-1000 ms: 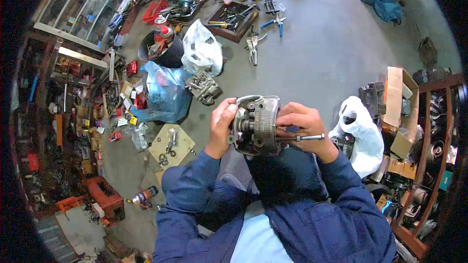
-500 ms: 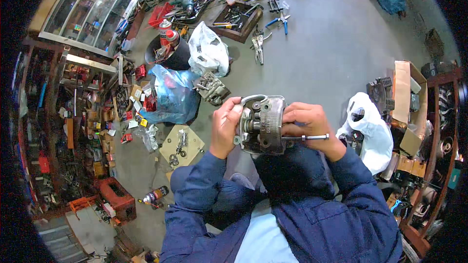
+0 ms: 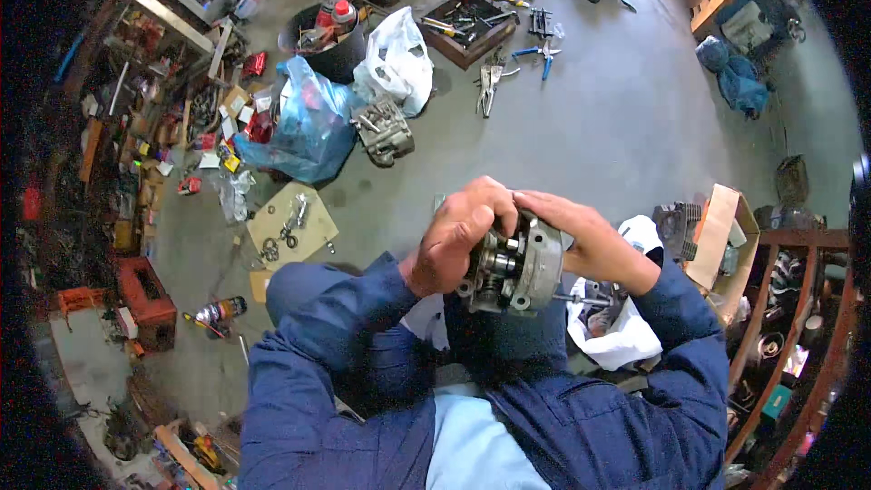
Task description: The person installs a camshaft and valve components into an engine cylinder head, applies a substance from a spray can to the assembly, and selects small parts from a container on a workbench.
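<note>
Engine part (image 3: 537, 265) is up off the floor, over the person's lap, open face twd L. L hand (image 3: 463, 234): fingers curled close over its upper L edge, gripping. R hand (image 3: 594, 240): fingers laid over top R, thumb hidden, so can't tell how firm the hold is.

Progress, as far as shown: face uncovered, shiny shaft (image 3: 504, 263) seated inside, so prob. part-assembled. Loose bits (image 3: 270, 249) lie on card sheet (image 3: 313, 245); can't tell if they belong. What's left: unclear.

Edges/room: thin rod (image 3: 574, 298) juts at lower R; can't tell if it's fixed to the part. White bag (image 3: 626, 349) crowds R forearm, cardboard box (image 3: 706, 240) beyond. Front L tight too: 2nd casting (image 3: 385, 134), blue bag (image 3: 313, 145). Most room: gray floor (image 3: 617, 118) ahead, w/ pliers (image 3: 545, 53) & tool tray (image 3: 490, 53) farther off.
</note>
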Demonstrator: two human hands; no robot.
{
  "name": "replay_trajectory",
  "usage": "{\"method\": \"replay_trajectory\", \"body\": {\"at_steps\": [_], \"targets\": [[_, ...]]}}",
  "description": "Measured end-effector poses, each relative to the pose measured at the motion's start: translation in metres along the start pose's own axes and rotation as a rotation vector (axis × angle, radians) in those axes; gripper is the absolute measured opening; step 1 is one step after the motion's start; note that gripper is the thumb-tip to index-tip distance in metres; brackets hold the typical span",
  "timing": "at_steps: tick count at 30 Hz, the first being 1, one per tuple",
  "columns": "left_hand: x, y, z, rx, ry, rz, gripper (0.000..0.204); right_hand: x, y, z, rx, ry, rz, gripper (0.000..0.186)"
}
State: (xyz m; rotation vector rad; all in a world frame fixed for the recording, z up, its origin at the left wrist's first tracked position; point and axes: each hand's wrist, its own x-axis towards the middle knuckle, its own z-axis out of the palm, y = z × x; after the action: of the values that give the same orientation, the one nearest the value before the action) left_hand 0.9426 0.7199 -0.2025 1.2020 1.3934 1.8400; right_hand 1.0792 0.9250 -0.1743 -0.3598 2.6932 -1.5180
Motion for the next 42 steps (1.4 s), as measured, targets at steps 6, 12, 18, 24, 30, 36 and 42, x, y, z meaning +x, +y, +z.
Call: {"method": "replay_trajectory", "body": {"at_steps": [6,12,18,24,30,36,42], "targets": [[-0.012,0.013,0.012,-0.038,-0.002,-0.112,0.046,-0.012,-0.007,0.005,-0.051,-0.079,-0.037,0.085],[-0.011,0.017,0.012,0.062,0.004,-0.096,0.029,-0.010,-0.015,0.008,-0.060,-0.065,0.018,0.077],[-0.014,0.004,0.006,0.076,0.075,-0.105,0.026,0.004,-0.003,0.002,-0.064,-0.118,0.007,0.079],[-0.014,-0.002,0.011,0.008,0.118,-0.034,0.030,0.001,-0.002,0.005,0.124,-0.138,0.083,0.084],[-0.011,0.004,0.009,0.152,0.118,0.051,0.027,-0.002,0.008,0.011,0.103,-0.088,0.033,0.080],[-0.020,0.007,0.011,0.177,0.099,0.009,0.026,0.003,0.001,0.003,0.104,-0.245,0.039,0.074],[-0.021,0.003,0.019,0.101,0.182,0.074,0.024,-0.003,-0.005,0.007,0.074,-0.240,-0.019,0.079]]}}
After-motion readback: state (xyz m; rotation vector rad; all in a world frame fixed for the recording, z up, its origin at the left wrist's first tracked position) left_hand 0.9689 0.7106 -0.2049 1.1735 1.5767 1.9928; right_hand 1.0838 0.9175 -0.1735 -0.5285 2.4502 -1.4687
